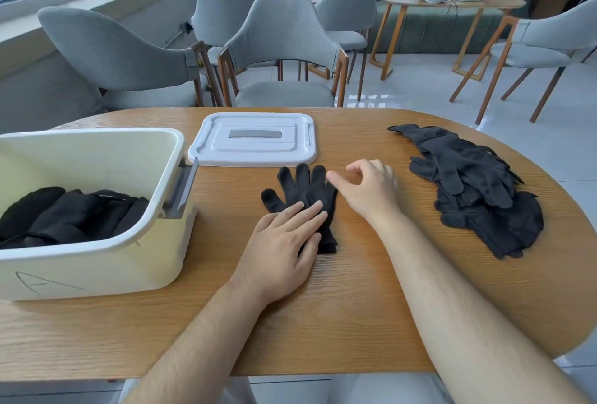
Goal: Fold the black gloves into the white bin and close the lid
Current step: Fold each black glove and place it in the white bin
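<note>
Fingers (310,211) of the left hand (281,242) press a glove (300,182) flat; right hand (368,192) hangs loose, empty; bin (97,261) is part-filled, pile (478,187) waits, lid (255,140) off.

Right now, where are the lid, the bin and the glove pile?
Lid (255,149): head view, its flat top.
Bin (97,264): head view, its front wall.
Glove pile (475,184): head view, the heap's middle.

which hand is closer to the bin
Left. The left hand lies flat on a glove just right of the bin; the right hand is farther right, beyond that glove.
</note>
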A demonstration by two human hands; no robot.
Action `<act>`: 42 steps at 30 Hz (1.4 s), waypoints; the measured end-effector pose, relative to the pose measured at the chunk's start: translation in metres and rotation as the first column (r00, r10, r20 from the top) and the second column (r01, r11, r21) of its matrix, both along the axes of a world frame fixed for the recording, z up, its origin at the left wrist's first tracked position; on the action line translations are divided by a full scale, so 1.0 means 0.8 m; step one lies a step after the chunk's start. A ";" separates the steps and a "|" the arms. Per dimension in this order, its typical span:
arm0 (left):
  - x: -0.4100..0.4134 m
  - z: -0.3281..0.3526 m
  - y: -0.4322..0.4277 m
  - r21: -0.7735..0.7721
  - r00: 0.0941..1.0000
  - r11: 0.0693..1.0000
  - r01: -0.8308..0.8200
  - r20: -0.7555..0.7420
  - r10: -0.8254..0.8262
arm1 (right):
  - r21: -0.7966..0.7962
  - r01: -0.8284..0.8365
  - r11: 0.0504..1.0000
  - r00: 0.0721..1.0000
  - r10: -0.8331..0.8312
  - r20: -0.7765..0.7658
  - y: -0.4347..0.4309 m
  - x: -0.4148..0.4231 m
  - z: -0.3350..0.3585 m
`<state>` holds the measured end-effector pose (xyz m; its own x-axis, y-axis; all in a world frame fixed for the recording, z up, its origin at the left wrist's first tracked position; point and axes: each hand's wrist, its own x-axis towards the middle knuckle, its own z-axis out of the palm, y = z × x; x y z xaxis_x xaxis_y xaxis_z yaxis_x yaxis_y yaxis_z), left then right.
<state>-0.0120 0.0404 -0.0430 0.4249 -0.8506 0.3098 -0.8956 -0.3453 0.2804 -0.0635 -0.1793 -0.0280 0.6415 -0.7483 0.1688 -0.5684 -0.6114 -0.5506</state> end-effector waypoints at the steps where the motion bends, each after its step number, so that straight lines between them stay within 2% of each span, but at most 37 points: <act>1: 0.000 0.000 -0.001 0.017 1.000 1.000 0.007 0.005 -0.007 | -0.020 -0.022 1.000 0.998 0.021 -0.055 0.001 -0.005 -0.001; 10: 0.003 0.001 -0.002 0.089 0.999 0.995 0.039 0.015 -0.040 | -0.119 0.063 0.991 0.998 -0.066 -0.021 0.003 0.003 -0.006; 12: 0.002 0.001 -0.001 0.093 0.999 0.995 0.040 0.017 -0.042 | -0.129 0.069 0.989 0.997 -0.065 0.041 0.006 0.002 -0.006; 14: 0.002 0.000 -0.001 0.073 0.999 0.997 0.032 0.010 -0.033 | -0.154 -0.033 0.988 0.986 0.058 0.158 0.012 -0.003 -0.001; 15: 0.002 0.000 0.000 0.059 1.000 0.998 0.020 0.000 -0.020 | -0.165 -0.159 0.973 0.966 0.188 0.179 0.017 -0.005 0.001; 17: 0.001 0.000 0.001 0.029 1.000 1.000 -0.002 -0.004 0.002 | -0.172 -0.420 0.891 0.900 0.434 0.051 0.031 -0.006 0.001; 19: 0.002 -0.001 0.000 0.002 1.000 1.000 -0.009 -0.005 0.009 | -0.129 -0.526 0.841 0.849 0.510 -0.136 0.041 -0.003 -0.006; 26: 0.009 0.006 0.008 -0.192 0.989 0.980 -0.058 -0.146 0.030 | -0.109 -0.524 0.845 0.844 0.497 -0.202 0.045 -0.001 -0.007; 29: 0.021 0.015 0.017 -0.118 0.985 0.993 0.013 -0.170 -0.033 | -0.116 -0.503 0.856 0.859 0.482 -0.171 0.047 -0.001 -0.008; 32: 0.037 0.020 0.025 -0.024 0.991 0.996 0.087 -0.102 -0.089 | -0.207 -0.470 0.858 0.877 0.480 -0.002 0.053 -0.006 -0.004; 35: 0.042 0.022 0.027 -0.025 0.992 0.994 0.108 -0.068 -0.109 | -0.261 -0.528 0.808 0.778 0.584 0.231 0.068 -0.025 0.002; 37: 0.038 0.015 0.029 -0.079 0.990 0.990 0.116 -0.065 -0.121 | -0.185 -0.631 0.753 0.724 0.658 0.207 0.076 -0.047 0.004; 39: 0.035 0.010 0.032 -0.119 0.992 0.988 0.099 -0.067 -0.108 | -0.100 -0.689 0.718 0.710 0.696 0.107 0.077 -0.064 0.003; 42: 0.032 0.010 0.037 -0.129 0.994 0.987 0.099 -0.042 -0.105 | -0.090 -0.663 0.743 0.741 0.669 0.063 0.072 -0.073 -0.001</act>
